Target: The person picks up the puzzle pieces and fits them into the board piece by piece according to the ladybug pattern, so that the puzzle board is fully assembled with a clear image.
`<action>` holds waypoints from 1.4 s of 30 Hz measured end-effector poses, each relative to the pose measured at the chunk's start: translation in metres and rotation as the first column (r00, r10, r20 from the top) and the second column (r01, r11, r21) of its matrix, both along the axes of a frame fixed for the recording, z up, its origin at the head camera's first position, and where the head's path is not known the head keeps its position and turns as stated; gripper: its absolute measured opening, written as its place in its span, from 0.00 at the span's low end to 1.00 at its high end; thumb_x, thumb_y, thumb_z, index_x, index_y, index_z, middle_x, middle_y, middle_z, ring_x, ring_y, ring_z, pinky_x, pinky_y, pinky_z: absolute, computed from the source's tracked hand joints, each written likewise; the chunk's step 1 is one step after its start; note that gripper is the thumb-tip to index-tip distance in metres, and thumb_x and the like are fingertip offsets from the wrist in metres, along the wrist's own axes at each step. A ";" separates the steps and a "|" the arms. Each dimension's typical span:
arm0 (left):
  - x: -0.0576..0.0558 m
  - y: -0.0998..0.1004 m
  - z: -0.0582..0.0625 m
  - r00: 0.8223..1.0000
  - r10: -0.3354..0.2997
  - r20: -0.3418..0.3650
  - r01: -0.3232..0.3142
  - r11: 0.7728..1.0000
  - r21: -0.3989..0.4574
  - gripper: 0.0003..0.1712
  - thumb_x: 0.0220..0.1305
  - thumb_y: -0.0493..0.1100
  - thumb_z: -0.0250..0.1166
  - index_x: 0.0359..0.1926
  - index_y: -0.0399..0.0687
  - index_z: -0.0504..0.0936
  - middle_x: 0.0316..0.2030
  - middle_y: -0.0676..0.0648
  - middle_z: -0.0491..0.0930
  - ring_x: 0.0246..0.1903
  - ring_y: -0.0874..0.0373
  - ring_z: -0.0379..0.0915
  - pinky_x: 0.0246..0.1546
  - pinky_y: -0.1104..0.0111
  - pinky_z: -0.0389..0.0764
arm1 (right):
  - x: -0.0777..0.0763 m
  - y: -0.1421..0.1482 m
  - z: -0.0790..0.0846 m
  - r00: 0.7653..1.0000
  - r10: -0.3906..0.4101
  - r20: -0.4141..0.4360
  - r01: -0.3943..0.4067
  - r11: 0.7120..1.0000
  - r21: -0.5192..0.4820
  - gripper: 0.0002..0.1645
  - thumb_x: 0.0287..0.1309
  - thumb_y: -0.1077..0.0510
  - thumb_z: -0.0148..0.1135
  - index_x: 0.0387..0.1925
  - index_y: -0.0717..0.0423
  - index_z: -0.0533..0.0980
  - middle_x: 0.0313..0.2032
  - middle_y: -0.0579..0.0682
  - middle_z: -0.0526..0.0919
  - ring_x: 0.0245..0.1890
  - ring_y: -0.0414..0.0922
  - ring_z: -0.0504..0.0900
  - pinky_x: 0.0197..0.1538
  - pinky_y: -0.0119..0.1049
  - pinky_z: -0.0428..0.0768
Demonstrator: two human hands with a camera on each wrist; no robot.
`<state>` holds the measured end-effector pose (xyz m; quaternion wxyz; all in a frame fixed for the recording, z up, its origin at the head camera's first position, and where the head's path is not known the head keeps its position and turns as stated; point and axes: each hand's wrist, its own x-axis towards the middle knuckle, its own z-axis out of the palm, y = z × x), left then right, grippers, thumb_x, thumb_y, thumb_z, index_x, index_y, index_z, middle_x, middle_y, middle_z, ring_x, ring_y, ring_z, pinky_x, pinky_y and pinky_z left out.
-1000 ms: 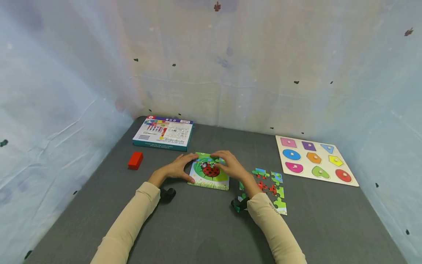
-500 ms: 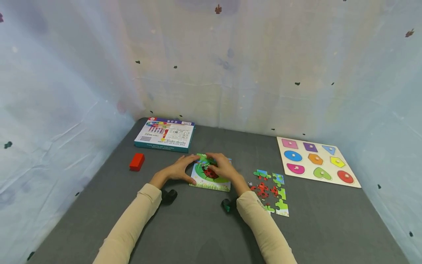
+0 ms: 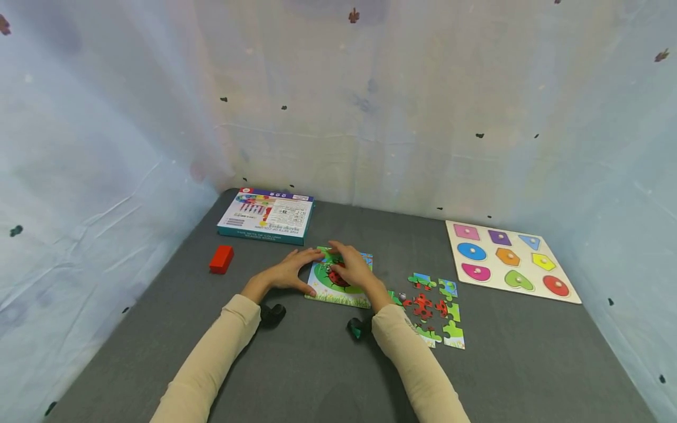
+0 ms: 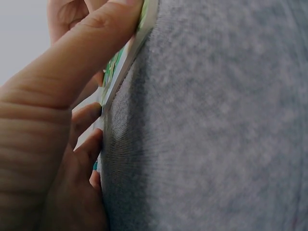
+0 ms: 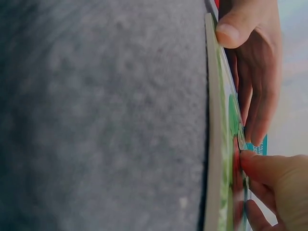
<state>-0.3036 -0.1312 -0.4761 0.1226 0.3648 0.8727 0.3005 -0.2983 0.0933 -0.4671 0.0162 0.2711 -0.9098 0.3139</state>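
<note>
A square ladybug jigsaw puzzle (image 3: 346, 298) lies flat in front of me. My left hand (image 3: 288, 272) spans its left side, with the thumb resting at the near-left edge and the fingertips at the far-left corner. Over the upper middle of the picture is my right hand (image 3: 353, 270). Its thumb touches the surface by the ladybug's head (image 3: 328, 269), while the other fingers arch toward the top edge. A slightly raised piece edge (image 5: 241, 137) shows beside that thumb in the right wrist view. The hand covers part of the puzzle.
Several loose jigsaw pieces (image 3: 423, 305) lie to the right, partly behind my right forearm. A shape-peg board (image 3: 512, 289) sits at the far right. At the back left is a flat printed box (image 3: 267, 217), with a red block (image 3: 221, 259) nearer me.
My right hand has slid left across the puzzle from its upper right toward its upper middle, uncovering more loose pieces. The left hand keeps its place at the puzzle's left side.
</note>
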 end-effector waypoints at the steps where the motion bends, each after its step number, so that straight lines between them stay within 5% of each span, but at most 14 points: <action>1: 0.000 0.000 -0.001 1.000 0.000 0.001 0.000 1.000 -0.002 0.56 0.45 0.60 0.72 0.71 0.46 0.56 0.70 0.41 0.52 0.71 0.45 0.37 0.67 0.47 0.32 | 0.000 0.000 0.000 1.000 -0.003 -0.007 0.003 1.000 -0.005 0.35 0.59 0.63 0.61 0.66 0.60 0.61 0.56 0.54 0.76 0.59 0.54 0.69 0.62 0.51 0.65; 20: 0.000 0.002 0.000 0.999 -0.035 -0.028 0.036 0.999 0.028 0.55 0.45 0.61 0.72 0.70 0.43 0.59 0.70 0.39 0.49 0.70 0.42 0.38 0.66 0.44 0.33 | -0.001 -0.004 -0.005 0.997 -0.042 -0.069 0.039 0.998 -0.051 0.35 0.58 0.64 0.62 0.66 0.60 0.62 0.55 0.53 0.77 0.58 0.54 0.70 0.61 0.51 0.66; 31: -0.002 0.003 0.003 0.998 -0.043 -0.037 0.043 0.999 -0.007 0.56 0.45 0.62 0.72 0.70 0.45 0.58 0.71 0.39 0.48 0.70 0.41 0.38 0.66 0.43 0.34 | -0.004 -0.001 -0.011 0.999 -0.050 -0.019 0.046 0.983 -0.176 0.31 0.57 0.63 0.62 0.62 0.61 0.66 0.54 0.54 0.77 0.58 0.54 0.70 0.61 0.51 0.66; 42: -0.005 0.003 0.006 0.996 -0.068 -0.055 0.063 0.995 -0.082 0.56 0.45 0.62 0.72 0.70 0.45 0.58 0.70 0.42 0.53 0.70 0.43 0.39 0.66 0.43 0.37 | -0.003 -0.003 -0.012 0.999 -0.047 -0.018 0.043 0.981 -0.187 0.28 0.57 0.63 0.62 0.60 0.62 0.67 0.54 0.55 0.77 0.58 0.54 0.70 0.61 0.51 0.66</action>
